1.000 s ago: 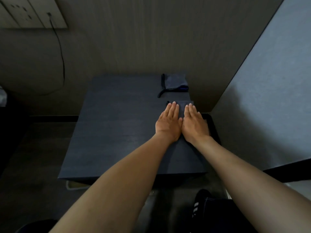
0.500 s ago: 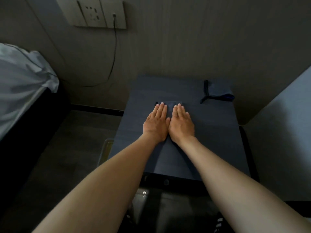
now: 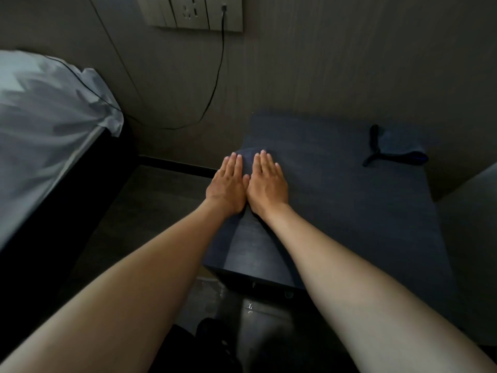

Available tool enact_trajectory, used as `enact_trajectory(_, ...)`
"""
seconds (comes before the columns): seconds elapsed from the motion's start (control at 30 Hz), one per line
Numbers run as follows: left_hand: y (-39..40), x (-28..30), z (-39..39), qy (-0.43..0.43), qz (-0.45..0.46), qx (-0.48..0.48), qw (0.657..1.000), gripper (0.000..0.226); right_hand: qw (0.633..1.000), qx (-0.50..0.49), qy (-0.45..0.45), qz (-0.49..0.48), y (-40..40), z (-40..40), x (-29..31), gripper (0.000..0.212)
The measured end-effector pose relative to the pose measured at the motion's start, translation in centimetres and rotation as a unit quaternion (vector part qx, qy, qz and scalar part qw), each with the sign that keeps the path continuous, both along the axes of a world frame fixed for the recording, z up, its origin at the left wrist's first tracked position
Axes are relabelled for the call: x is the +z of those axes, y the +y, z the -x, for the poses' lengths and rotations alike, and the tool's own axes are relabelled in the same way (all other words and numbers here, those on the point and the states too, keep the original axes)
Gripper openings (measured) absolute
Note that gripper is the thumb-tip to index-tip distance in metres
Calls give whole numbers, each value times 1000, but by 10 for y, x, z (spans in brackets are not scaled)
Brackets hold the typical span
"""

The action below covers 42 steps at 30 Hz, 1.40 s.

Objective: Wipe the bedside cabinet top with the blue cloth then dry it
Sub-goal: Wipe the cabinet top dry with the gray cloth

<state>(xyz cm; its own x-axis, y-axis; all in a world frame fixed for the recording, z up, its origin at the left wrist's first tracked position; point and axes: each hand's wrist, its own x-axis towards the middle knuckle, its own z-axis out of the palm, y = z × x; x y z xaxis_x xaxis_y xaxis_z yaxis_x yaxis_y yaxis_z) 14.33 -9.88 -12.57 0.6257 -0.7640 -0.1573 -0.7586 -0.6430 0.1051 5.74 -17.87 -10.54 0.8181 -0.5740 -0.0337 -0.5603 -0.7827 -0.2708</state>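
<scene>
The dark bedside cabinet top fills the middle right of the head view. My left hand and my right hand lie flat side by side at its left edge, fingers straight. They press on a dark blue cloth, of which only a strip shows past the fingertips and between the hands. A second folded blue cloth with a dark strap lies at the cabinet's back right corner.
A bed with a pale sheet stands to the left across a strip of floor. A wall socket plate with a black cable hangs behind the cabinet. A grey panel borders the cabinet on the right.
Both hands have slid the cloth leftwards across the cabinet top, from its right side to its left edge. The view has swung left, bringing the bed in.
</scene>
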Motion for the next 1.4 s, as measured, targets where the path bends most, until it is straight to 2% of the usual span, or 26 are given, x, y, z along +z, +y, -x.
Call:
enact_trajectory(0.27,-31,17,-1,15,2,34,999,61,1000,9,-8,1,-33,-10,-2,64)
enact_trajectory(0.5,-82,25,0,-6,-31,4,999,62,1000,-15,-1,9,-79,-8,-4,62)
enact_trajectory(0.9,-176,26,69,-5,-14,-80,997,61,994,-104,27,15,-160,72,-2,62)
enact_trajectory(1.4,-168,25,124,5,-6,-117,993,61,985,-154,69,19,-140,131,6,63)
